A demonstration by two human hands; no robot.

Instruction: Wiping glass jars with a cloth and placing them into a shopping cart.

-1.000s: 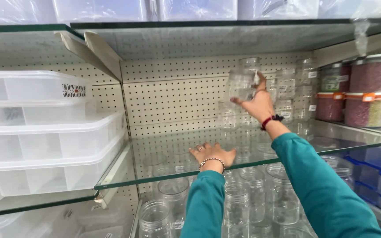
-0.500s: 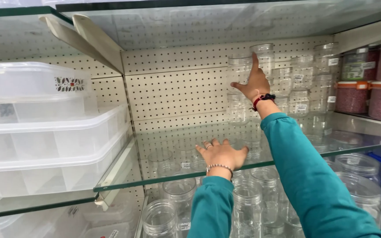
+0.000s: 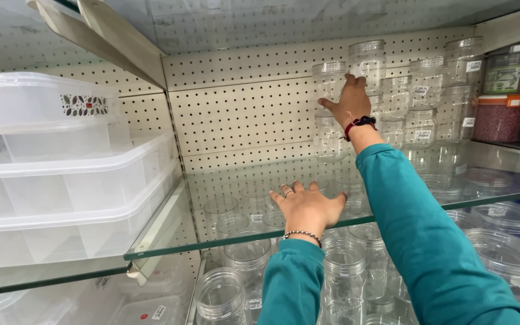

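Toppling is our worry: our right hand [image 3: 351, 99] grips a clear jar [image 3: 331, 84] atop crowded stacks (all light plastic), our left hand [image 3: 308, 207] splayed flat on the glass shelf [image 3: 212, 198].

Stacked white lidded tubs [image 3: 49, 174] sat at left; orange-lidded jars of reddish grains [image 3: 501, 114] stood at right before pegboard [image 3: 242, 114]

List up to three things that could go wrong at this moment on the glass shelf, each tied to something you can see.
1. The right hand reaches far back to stacked clear jars by the pegboard; a nudge could topple the stack.
2. The left hand lies flat on the glass shelf near its front edge; leaning weight there might strain the glass.
3. The teal sleeve stretches across the shelf close to more jars on the right and could brush them.
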